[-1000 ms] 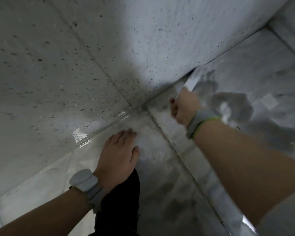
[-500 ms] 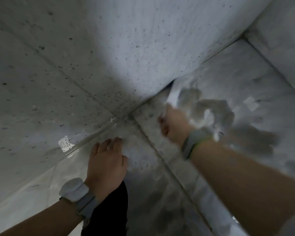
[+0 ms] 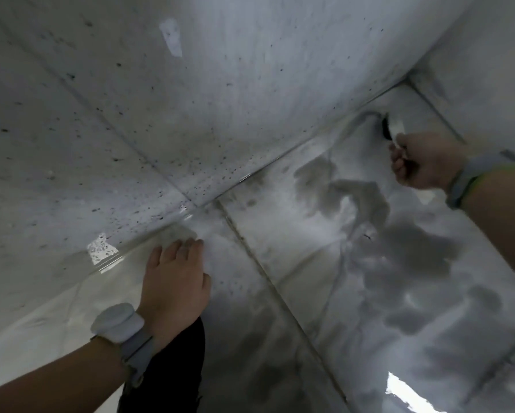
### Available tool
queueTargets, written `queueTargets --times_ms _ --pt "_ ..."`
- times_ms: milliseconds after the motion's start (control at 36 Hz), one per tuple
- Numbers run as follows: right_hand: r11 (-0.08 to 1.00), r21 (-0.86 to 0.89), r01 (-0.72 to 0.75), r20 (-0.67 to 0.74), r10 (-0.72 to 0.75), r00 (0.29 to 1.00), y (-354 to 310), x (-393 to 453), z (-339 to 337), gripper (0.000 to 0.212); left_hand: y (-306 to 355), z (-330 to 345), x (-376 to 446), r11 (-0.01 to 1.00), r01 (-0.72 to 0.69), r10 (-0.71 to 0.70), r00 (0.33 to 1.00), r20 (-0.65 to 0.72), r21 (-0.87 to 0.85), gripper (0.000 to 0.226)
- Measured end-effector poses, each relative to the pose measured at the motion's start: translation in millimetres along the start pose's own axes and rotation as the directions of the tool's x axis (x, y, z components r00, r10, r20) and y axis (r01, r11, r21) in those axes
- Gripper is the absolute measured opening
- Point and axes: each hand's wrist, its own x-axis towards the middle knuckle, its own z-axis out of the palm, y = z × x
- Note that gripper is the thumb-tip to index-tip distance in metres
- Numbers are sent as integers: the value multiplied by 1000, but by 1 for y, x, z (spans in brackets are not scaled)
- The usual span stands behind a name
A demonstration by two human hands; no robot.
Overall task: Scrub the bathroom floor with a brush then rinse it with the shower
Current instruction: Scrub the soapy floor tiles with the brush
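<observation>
Head view gives me the brush (image 3: 390,128) up at the far right, a pale handle with dark bristles set against the floor (image 3: 295,293) just where it meets the speckled wall (image 3: 190,99), close to the corner. I see my right hand (image 3: 418,163) clenched round the handle's near end, fingers curled under, a grey band with a green edge (image 3: 473,180) on that wrist. White foam lies in patches over the right-hand floor tiles, with darker wet tile showing through in blotches. A dark grout line runs diagonally down between the tiles. My left hand (image 3: 174,281) lies flat and released on the wet floor near the base of the wall, fingers straight and together, holding nothing; it is well apart from the brush. On that wrist sits a pale grey device on a grey strap (image 3: 119,323). Below the left hand a dark trouser leg (image 3: 166,377) shows. I can read no brand, label or writing on the brush, the wristbands or the tiles; everything is too blurred or plain.
</observation>
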Motion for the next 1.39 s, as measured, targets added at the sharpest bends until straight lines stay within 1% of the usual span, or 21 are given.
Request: queueTargets --times_ms 83,167,250,333,444,528,611,639,722,778,833,889,917,1000,1056,1139,1222,1250,1333,1361,1389 --pt "999 -33 -23 70 25 997 38 -29 6 28 10 -4 -3 999 -32 32 999 16 5 66" --pt "991 -76 -107 218 121 968 85 -53 22 26 17 -8 -6 997 -68 67 996 60 21 64" --pt "975 -222 -10 249 67 966 123 -74 51 19 28 -13 -9 996 -92 92 993 71 5 61" --pt "920 -358 158 257 -66 964 145 -98 85 14 42 -9 -12 993 -110 112 993 40 -48 61" --pt "707 -571 417 322 -275 906 162 -115 118 41 53 2 -19 981 -162 167 985 43 -102 59" --pt "560 -657 505 351 -366 862 171 -117 132 52 55 7 -25 980 -169 173 984 32 -107 59" --pt "294 -782 550 381 -473 794 166 -103 128 55 57 6 -22 982 -172 173 985 12 -82 58" --pt "251 -799 547 388 -480 787 158 -94 123 54 57 6 -19 980 -183 183 983 -4 -73 57" --pt "298 -832 467 304 -461 834 117 -44 84 63 59 -3 -7 970 -233 231 972 -40 -66 60" --pt "453 -818 353 158 -414 896 86 -17 54 69 60 -8 0 964 -265 263 964 -43 -40 62" --pt "654 -722 223 -11 -334 942 64 -4 39 71 63 -15 8 961 -275 276 961 38 -22 68" --pt "694 -689 208 -60 -341 938 59 -6 48 73 67 -21 13 962 -274 272 953 135 -1 74" --pt "644 -724 246 -26 -381 924 61 -13 61 75 69 -26 16 964 -266 260 948 183 8 74" --pt "359 -845 396 163 -533 830 106 -49 107 74 74 -36 16 968 -249 235 934 268 19 76" --pt "213 -854 475 300 -543 784 131 -75 127 76 73 -38 15 971 -237 222 934 280 23 83" --pt "107 -838 535 410 -524 747 127 -70 121 66 69 -34 19 969 -244 227 936 268 32 78" --pt "157 -865 476 324 -549 770 87 -36 83 63 68 -31 19 971 -238 228 940 254 8 76" --pt "221 -877 426 256 -537 804 70 -20 68 63 67 -31 20 972 -235 225 940 255 8 77" --pt "564 -797 218 -30 -398 917 27 13 29 75 67 -32 21 974 -227 221 942 251 -4 76" --pt "621 -762 183 -90 -381 920 21 18 23 79 68 -34 22 974 -226 221 944 245 -10 75" --pt "606 -778 163 -117 -395 911 20 17 26 80 69 -35 22 974 -226 223 945 239 -18 73"
